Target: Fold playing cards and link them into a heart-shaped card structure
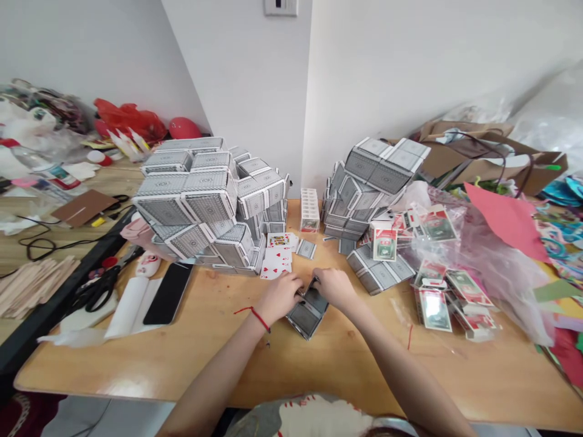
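Note:
Between my hands, near the middle of the wooden table, sits a small box folded from grey-backed playing cards (304, 320). My left hand (283, 294) grips its upper left edge with fingers closed. At the upper right corner my right hand (334, 286) pinches the card edge. Just beyond lie face-up playing cards (277, 262), hearts among them, and a grey-backed card (305, 249). A large stack of card boxes (204, 194) rises at the left. A second stack (373, 176) stands at the right, with a loose card block (380, 270) before it.
Packaged card decks (435, 309) lie at the right beside clear plastic wrap (510, 285). A white-edged stack of cards (310, 209) stands at the back. At the left are a black phone (168, 294), scissors (102, 291) and wooden sticks (39, 285). A wall rises behind.

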Demonstrator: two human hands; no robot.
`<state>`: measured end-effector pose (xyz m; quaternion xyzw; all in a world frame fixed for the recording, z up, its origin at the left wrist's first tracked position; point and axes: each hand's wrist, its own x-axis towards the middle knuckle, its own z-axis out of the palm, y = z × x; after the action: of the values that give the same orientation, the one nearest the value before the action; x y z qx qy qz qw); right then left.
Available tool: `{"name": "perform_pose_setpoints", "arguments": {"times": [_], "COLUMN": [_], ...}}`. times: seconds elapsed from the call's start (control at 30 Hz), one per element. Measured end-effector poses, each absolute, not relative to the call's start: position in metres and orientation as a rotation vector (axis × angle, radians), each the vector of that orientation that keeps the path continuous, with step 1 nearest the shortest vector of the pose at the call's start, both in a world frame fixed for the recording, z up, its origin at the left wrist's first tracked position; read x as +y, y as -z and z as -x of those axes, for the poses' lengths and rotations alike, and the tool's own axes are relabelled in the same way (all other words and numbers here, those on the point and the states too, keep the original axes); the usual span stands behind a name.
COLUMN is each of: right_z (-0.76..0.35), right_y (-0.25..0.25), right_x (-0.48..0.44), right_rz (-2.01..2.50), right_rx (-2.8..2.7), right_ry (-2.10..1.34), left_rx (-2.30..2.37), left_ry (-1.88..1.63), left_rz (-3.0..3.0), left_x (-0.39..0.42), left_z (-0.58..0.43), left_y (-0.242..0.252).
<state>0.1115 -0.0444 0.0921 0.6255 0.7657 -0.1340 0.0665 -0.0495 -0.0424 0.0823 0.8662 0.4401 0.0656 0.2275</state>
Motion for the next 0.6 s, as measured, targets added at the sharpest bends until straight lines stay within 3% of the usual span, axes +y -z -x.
{"name": "perform_pose_setpoints", "arguments": {"times": [0.17, 0.37, 0.6], "right_z": [-0.133, -0.118, -0.096], "right_y": [-0.093, -0.093, -0.09], "right_x": [-0.054, -0.072, -0.079], "right_rz": [-1.971, -1.888, -1.94], "right_rx": [2.182, 2.42, 2.419], "right_ry": [0.443, 0.744, 0.516], "left_rx": [1.248, 1.25, 1.313], "left_ry": [-0.454, -0.564, -0.695], "left_rz": [-2.051, -1.883, -1.73], "left_x": [-0.039, -0.036, -0.026], "left_z": [0.068, 0.067, 0.049], "left_y": [-0.082, -0.07, -0.049]}}
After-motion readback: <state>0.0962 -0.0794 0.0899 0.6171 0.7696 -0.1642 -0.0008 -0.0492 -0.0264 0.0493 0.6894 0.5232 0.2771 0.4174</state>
